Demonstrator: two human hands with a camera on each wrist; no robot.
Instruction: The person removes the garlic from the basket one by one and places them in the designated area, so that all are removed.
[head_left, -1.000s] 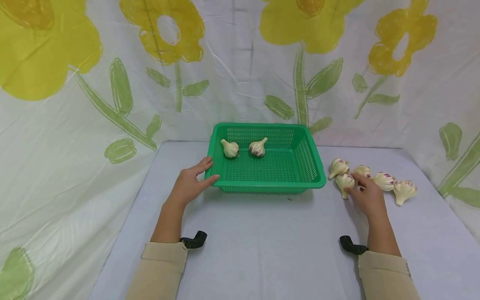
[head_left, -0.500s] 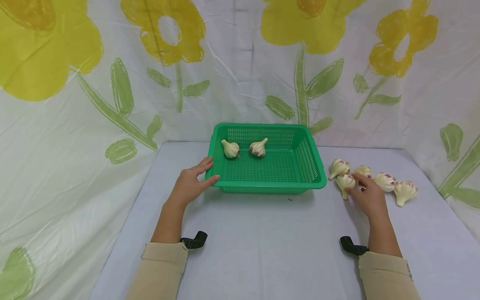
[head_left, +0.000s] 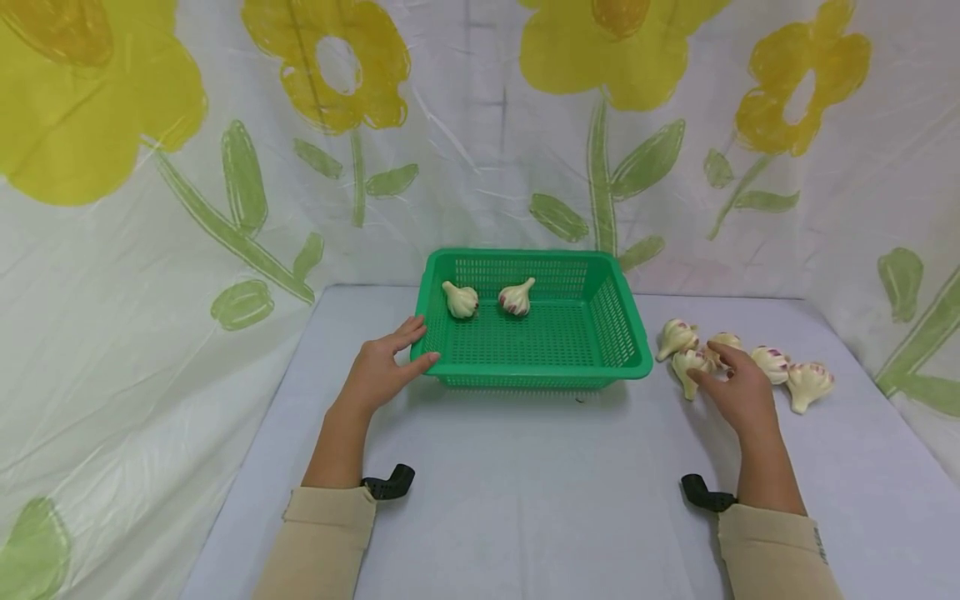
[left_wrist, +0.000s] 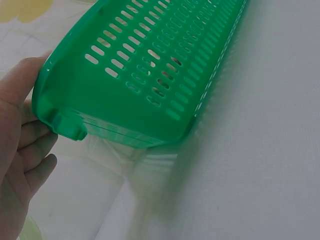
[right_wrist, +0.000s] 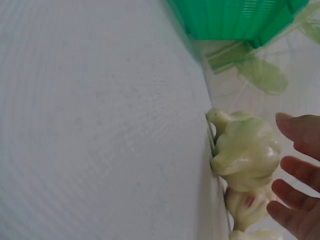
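Note:
A green plastic basket (head_left: pixel 540 370) stands on the table with two garlic bulbs, one bulb (head_left: pixel 461 300) at its left and another bulb (head_left: pixel 515 297) nearer its middle. My left hand (head_left: pixel 378 371) holds the basket's left rim by the near corner, thumb over the edge; in the left wrist view the fingers (left_wrist: pixel 37 162) lie outside, under the rim. On the right, my right hand (head_left: pixel 738 390) hovers by a cluster of garlic, thumb and fingers spread with nothing held. Nearest it is a garlic bulb (right_wrist: pixel 245 150), seen apart from the fingertips. Another bulb (head_left: pixel 722 343) is partly hidden behind the fingers.
Other garlic bulbs lie around the right hand: one bulb (head_left: pixel 678 336) toward the basket, one bulb (head_left: pixel 770 364) and one bulb (head_left: pixel 810 385) farther right. A white sheet (head_left: pixel 465 167) painted with yellow flowers hangs behind the white table (head_left: pixel 525 500).
My right thumb and fingers have spread a little and drawn slightly back from the garlic. The left hand, basket and bulbs stay in place.

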